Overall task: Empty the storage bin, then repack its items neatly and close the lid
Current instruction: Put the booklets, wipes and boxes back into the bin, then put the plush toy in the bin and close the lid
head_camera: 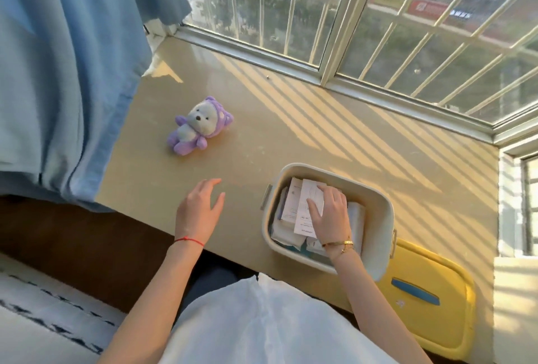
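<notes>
My lap came nearest, w/ white cloth over it, and the table's front edge ran just past that. The yellow lid lay off to my right, near that front edge and partly tucked behind the bin. Bin sat close to the edge too, open, mostly full of boxes & leaflets. My right hand was down inside it, fingers pressed on a white leaflet atop the stack; thumb hidden, so I couldn't tell if I had it pinched. Left hand hovered over bare table beside the bin, fingers spread, holding nothing.

Progress, by my read: early. Only the purple plush bear lay out on the table, so emptying was barely begun; repack & lid closing all left.

Room: plenty of table left of and beyond the bin. Blue curtain hemmed the left side, window frame the far side, wall at right.
</notes>
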`<move>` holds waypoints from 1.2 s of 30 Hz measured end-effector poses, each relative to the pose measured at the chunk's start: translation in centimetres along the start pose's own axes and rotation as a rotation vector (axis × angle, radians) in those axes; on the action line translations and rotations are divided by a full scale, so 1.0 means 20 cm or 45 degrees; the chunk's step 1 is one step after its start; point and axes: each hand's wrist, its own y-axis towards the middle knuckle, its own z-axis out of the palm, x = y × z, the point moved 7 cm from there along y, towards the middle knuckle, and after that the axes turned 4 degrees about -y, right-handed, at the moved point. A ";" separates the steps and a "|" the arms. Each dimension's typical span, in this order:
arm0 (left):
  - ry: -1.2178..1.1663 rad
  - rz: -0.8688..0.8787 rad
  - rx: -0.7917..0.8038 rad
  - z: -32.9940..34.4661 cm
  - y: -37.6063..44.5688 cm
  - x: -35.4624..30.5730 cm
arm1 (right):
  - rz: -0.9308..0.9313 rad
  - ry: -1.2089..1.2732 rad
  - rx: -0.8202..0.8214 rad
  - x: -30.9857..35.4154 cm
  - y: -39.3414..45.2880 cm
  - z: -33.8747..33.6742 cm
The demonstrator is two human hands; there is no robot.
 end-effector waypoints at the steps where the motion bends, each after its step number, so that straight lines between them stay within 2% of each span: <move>1: 0.002 -0.004 -0.011 -0.04 0.02 0.06 | -0.015 -0.006 -0.006 0.06 0.03 0.02; 7: 0.043 -0.027 -0.016 -0.34 0.28 0.45 | 0.008 0.018 -0.026 0.48 0.23 0.24; 12: 0.074 0.008 0.030 -0.55 0.59 0.77 | 0.142 0.087 0.089 0.84 0.44 0.57; 17: 0.081 0.041 0.136 -0.60 0.85 1.01 | 0.321 0.143 0.272 1.10 0.70 0.93; 21: 0.066 0.040 0.175 -0.57 0.99 1.17 | 0.435 0.178 0.308 1.21 0.93 1.16; 25: 0.044 -0.003 0.197 -0.49 1.08 1.30 | 0.503 0.274 0.227 1.24 1.17 1.35; 29: -0.007 -0.063 0.200 -0.40 1.12 1.42 | 0.694 0.459 0.188 1.18 1.27 1.57; 33: -0.027 -0.092 0.233 -0.34 1.14 1.48 | 0.811 0.752 -0.032 1.16 1.28 1.66; 36: -0.046 -0.081 0.266 -0.33 1.15 1.48 | 0.761 0.751 -0.163 1.15 1.26 1.62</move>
